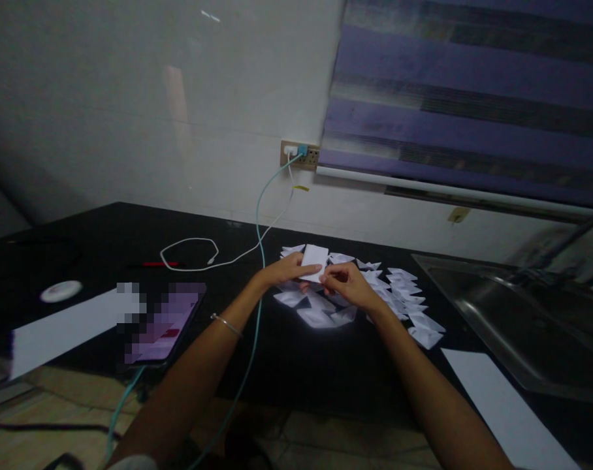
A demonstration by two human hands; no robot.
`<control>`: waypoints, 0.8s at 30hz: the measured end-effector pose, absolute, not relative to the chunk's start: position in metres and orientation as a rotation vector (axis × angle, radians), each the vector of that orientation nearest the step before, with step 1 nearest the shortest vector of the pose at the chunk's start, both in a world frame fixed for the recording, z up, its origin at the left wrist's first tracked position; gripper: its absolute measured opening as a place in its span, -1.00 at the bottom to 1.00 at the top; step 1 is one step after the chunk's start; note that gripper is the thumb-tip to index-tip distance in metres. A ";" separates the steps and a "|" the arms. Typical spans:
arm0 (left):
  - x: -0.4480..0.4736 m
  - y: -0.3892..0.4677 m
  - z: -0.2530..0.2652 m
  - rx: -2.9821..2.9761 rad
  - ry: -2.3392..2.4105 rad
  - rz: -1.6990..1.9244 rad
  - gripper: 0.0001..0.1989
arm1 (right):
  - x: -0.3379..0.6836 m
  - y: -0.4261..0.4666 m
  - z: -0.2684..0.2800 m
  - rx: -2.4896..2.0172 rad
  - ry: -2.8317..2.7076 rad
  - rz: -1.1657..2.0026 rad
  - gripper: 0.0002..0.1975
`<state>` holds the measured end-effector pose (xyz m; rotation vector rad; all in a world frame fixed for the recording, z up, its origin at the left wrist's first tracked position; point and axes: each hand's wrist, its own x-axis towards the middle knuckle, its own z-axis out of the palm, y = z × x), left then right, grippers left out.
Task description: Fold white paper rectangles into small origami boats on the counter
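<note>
A small white rectangle of folded paper (pixel 316 256) is held up over the black counter. My left hand (pixel 287 269) grips it from the left, with the thumb lying across its face. At its lower right corner, the thumb and fingertips of my right hand (pixel 344 282) pinch the edge. Several folded white paper pieces (pixel 320 317) lie under and in front of my hands. More pointed paper pieces (pixel 414 297) sit in rows to the right. The fingers behind the paper are partly hidden.
A phone (pixel 172 323) and a long white paper strip (pixel 76 326) lie to the left, near a round white object (pixel 61 291). Cables (pixel 258 313) run from the wall socket (pixel 300 155) across the counter (pixel 218 228). To the right are a steel sink (pixel 502 326) and a white sheet (pixel 502 405).
</note>
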<state>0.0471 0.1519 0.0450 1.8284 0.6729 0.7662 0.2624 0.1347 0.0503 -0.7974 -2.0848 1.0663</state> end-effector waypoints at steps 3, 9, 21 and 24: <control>0.049 0.150 0.044 1.878 0.696 0.761 -0.57 | 0.261 0.135 0.048 -0.802 -2.098 1.092 -0.70; 0.048 0.144 0.050 1.914 0.813 0.763 -0.42 | 0.263 0.133 0.055 -0.792 -2.089 1.055 -0.70; 0.055 0.151 0.041 1.825 0.995 0.935 -0.26 | 0.263 0.135 0.052 -0.764 -2.057 1.062 -0.71; 0.052 0.154 0.041 1.742 0.971 1.044 -0.27 | 0.263 0.135 0.051 -0.764 -2.059 1.079 -0.71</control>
